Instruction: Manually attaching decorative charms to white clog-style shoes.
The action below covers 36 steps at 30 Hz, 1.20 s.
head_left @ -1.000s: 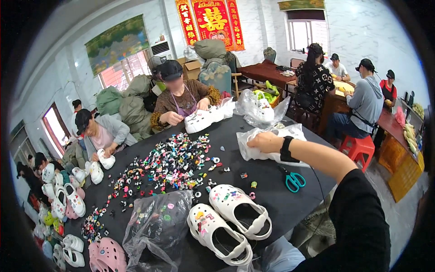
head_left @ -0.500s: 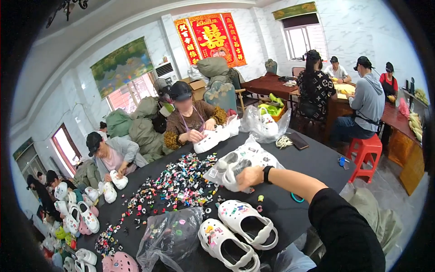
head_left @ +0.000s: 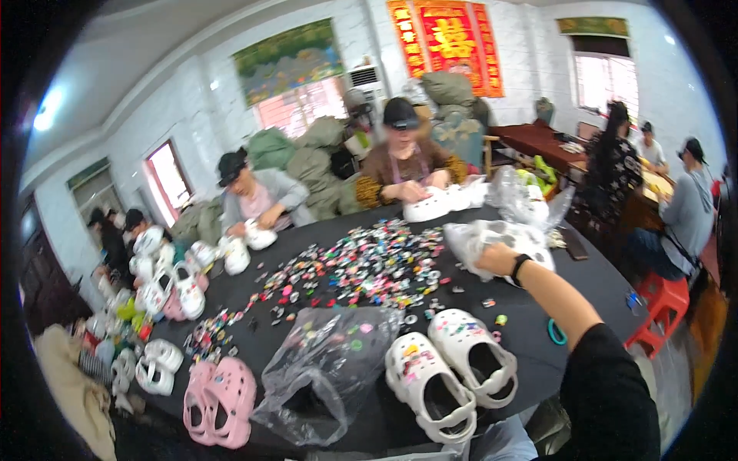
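Note:
My right hand [head_left: 496, 260], with a black band at the wrist, reaches across the table. Its fingers are closed on the near edge of a clear plastic bag [head_left: 530, 233] holding white clogs. Fingertips are partly hidden and blurred. No part of my left hand shows. Nearer to me stands a pair of white clogs with colourful charms, the left clog [head_left: 430, 384] beside the right clog [head_left: 473, 357]. An empty-looking clear plastic bag [head_left: 327, 376] lies crumpled left of them. Many small shoe charms [head_left: 369, 265] are heaped mid-table.
Pink clogs [head_left: 219, 403] and white sandals [head_left: 159, 367] lie at the left edge, near a pile of clogs [head_left: 173, 292]. Two people across the table handle white clogs. A teal ring [head_left: 556, 332] and a dark phone [head_left: 575, 246] lie at the right. A red stool [head_left: 659, 311] stands beyond.
The view has turned left, so the scene sits further right and the pink clogs show fully. My right hand stays at the bagged clogs.

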Motion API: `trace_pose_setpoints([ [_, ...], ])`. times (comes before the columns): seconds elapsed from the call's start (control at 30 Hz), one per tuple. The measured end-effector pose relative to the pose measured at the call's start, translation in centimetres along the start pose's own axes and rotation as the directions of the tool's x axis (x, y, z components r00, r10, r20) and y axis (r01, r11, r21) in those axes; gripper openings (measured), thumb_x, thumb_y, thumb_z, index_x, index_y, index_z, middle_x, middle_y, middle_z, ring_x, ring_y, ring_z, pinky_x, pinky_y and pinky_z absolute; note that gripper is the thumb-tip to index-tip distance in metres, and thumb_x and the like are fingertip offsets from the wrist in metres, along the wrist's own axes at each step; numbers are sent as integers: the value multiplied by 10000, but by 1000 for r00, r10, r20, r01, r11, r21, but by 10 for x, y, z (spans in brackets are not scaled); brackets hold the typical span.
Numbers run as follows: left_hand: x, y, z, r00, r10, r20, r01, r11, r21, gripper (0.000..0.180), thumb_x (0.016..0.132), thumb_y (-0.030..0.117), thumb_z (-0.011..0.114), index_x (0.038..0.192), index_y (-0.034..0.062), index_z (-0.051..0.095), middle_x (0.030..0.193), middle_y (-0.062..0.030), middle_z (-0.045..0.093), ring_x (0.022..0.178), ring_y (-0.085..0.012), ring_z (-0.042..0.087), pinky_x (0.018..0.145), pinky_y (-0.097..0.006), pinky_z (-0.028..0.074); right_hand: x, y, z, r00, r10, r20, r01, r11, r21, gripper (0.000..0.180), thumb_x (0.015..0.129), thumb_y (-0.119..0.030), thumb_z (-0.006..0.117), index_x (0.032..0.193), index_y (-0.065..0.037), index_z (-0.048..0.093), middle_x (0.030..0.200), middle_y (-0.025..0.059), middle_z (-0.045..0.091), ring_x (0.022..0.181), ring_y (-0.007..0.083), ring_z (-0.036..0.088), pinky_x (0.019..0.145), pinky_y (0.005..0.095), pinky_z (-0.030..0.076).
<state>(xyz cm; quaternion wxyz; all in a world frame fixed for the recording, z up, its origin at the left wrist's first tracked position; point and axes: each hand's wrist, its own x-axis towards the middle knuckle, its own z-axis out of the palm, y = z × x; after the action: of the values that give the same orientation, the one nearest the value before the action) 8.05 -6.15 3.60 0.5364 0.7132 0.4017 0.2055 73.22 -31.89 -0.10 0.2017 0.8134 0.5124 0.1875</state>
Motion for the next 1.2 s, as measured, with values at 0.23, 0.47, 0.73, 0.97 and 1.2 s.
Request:
trace_pose_setpoints([
  [0.23, 13, -22, -4, 998, -62, -10, 61, 997, -45, 235, 829, 10, 627, 705, 33, 429, 648, 39, 345, 617, -86, 327, 522, -274, 308, 33, -78, -117, 995, -40, 96, 39, 999, 18, 340, 735, -243, 712, 1048, -133, 640, 826, 68, 647, 778, 287, 664, 654, 401, 505],
  [0.47, 19, -16, 1, 996, -38, 83, 44, 996, -72, 114, 876, 69, 610, 807, 10, 540, 675, 50, 409, 628, -69, 379, 543, -258, 327, 89, -290, -269, 715, -562, -416, 698, 613, 371, 760, 659, -305, 809, 1336, -190, 483, 1371, 134, 445, 1180, 309, 502, 898, 445, 432],
  [0.73, 0, -17, 3, 996, -93, 7, 93, 991, -94, 176, 886, 49, 601, 752, 22, 490, 649, 49, 390, 624, -64, 379, 545, -244, 341, 143, -325, -238, 708, -690, -149, 701, 664, 258, 642, 628, -292, 803, 1229, -289, 575, 1211, 114, 501, 1062, 294, 552, 740, 388, 504],
  [0.97, -10, -15, 7, 998, 28, -50, -31, 998, -63, 284, 871, 26, 613, 686, 44, 398, 647, 43, 344, 613, -80, 330, 532, -267, 322, 109, -366, -213, 757, -570, -320, 625, 774, 101, 366, 729, -269, 696, 1092, -258, 643, 1164, 74, 510, 1058, 299, 520, 508, 371, 543],
  [1.2, -8, -25, 18, 999, 46, 26, -43, 992, -117, 123, 875, 61, 652, 796, 10, 572, 653, 46, 471, 608, -61, 405, 535, -255, 339, 86, -368, -214, 805, -367, -466, 425, 905, 22, 284, 806, -218, 601, 1088, -191, 576, 1155, 84, 552, 956, 279, 571, 483, 336, 499],
])
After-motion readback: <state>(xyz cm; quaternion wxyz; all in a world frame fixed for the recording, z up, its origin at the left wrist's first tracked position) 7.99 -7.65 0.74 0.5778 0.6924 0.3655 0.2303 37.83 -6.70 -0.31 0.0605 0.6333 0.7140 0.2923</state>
